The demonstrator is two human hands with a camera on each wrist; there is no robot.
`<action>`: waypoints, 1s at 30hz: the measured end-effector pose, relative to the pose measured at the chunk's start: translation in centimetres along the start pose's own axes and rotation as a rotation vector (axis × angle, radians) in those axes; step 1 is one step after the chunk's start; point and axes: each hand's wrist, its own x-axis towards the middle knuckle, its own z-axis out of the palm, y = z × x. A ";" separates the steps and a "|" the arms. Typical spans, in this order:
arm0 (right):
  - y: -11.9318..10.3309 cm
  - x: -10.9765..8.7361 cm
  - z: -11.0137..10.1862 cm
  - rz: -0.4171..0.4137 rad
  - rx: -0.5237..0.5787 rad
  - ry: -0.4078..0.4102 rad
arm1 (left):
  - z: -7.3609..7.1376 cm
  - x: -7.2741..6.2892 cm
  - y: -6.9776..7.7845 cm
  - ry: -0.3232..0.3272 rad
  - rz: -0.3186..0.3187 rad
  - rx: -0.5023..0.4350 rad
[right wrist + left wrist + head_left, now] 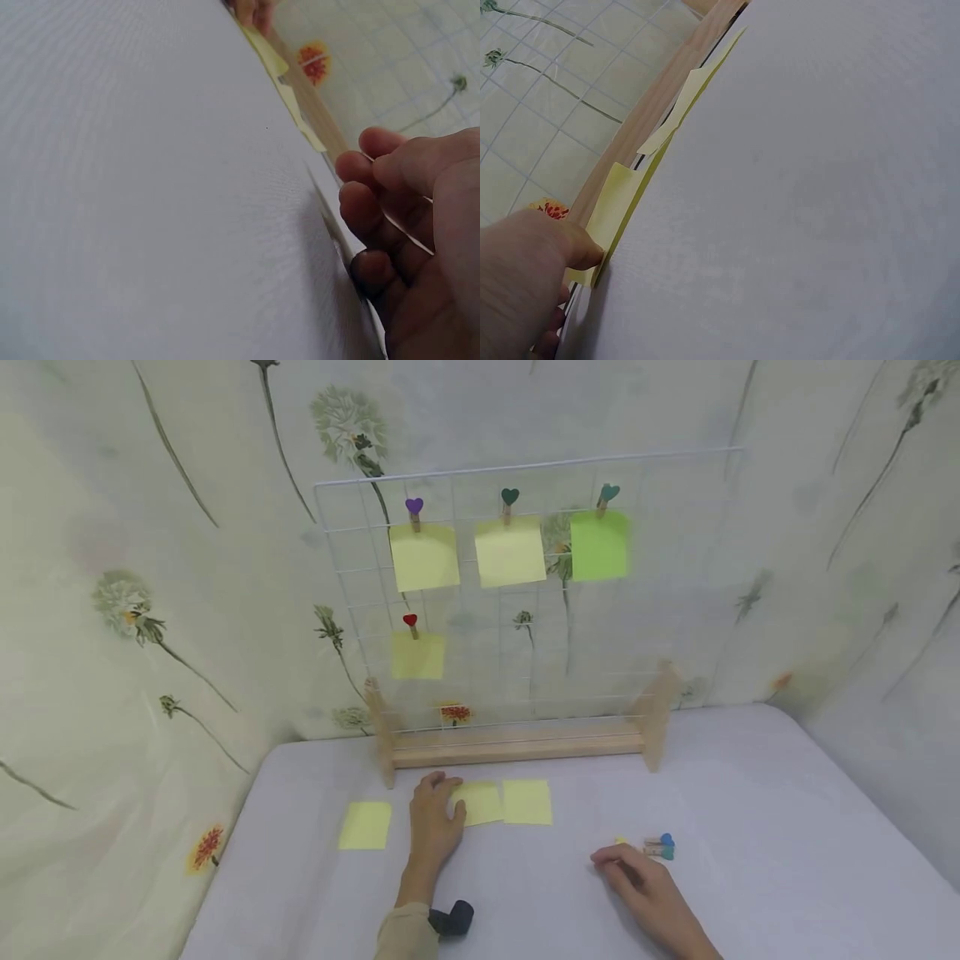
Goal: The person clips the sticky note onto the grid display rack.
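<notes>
My left hand (pixel 435 822) lies over the left part of a pale yellow sticky note (pixel 482 803) on the table. Its thumb (pixel 589 251) touches the note, with the index fingertip by the upper corner. Beside this note on the right lies another sticky note (pixel 527 802), and one more sticky note (pixel 365 826) is left of the hand. My right hand (pixel 641 885) hovers low over the table, fingers loosely curled and nothing visible in them. Just beyond it are a small yellow clip (pixel 621 841), partly hidden, and blue-and-teal heart clothespins (pixel 660 847).
Behind the notes stands a white wire grid (pixel 495 652) in a wooden base (pixel 517 749). Heart clothespins hold several notes on it: a green note (pixel 600 546) at upper right, a yellow note (pixel 417 656) lower left. Flower-printed cloth hangs behind the white-covered table (pixel 757 860).
</notes>
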 end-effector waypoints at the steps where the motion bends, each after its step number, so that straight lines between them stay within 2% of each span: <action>1: 0.0 0.1 0.0 -0.009 -0.008 -0.001 | -0.1 0.0 0.0 0.004 -0.005 0.001; 4: -0.1 0.1 0.1 -0.007 -0.037 -0.001 | -0.3 -0.1 -0.1 0.004 -0.010 -0.012; 8: 0.0 -0.2 -0.1 0.018 -0.071 0.000 | -0.3 -0.2 0.2 0.000 0.020 -0.044; 15: 0.2 -0.1 -0.5 -0.032 -0.041 0.013 | -0.4 0.1 0.2 0.014 0.025 -0.050; 19: 0.7 -0.1 -1.8 -0.048 -0.066 0.052 | -0.2 0.1 0.1 0.007 0.026 -0.069; 24: 1.8 -0.2 -4.1 -0.106 -0.098 0.123 | 0.0 0.0 0.0 0.039 0.045 -0.067; 27: 2.4 -0.5 -5.2 -0.062 -0.129 0.184 | 0.1 0.1 -0.1 0.030 0.039 -0.062; 30: 2.8 -0.8 -5.9 0.038 -0.177 0.268 | 0.1 0.3 0.0 0.003 0.024 -0.053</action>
